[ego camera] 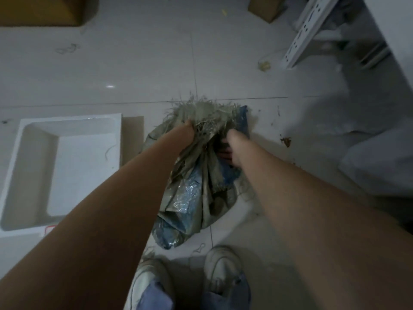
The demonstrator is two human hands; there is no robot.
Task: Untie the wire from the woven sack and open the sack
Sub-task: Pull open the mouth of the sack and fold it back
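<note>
A grey-green woven sack (201,175) with a blue plastic liner lies on the tiled floor in front of my feet. Its frayed mouth (207,110) points away from me. My left hand (186,128) grips the frayed fabric on the left side of the mouth. My right hand (231,142) holds the fabric on the right side, with its fingers tucked into a dark gap between the folds. The two hands are a little apart. I cannot see any wire; the hands and folds hide the neck of the sack.
A white rectangular basin (60,166) lies to the left, with a cardboard piece (133,139) beside it. A white perforated metal rail (308,30) and cardboard boxes (263,7) stand at the back right. A pale bundle (377,162) lies at the right. Debris (286,142) dots the floor. My white shoes (223,269) are at the bottom.
</note>
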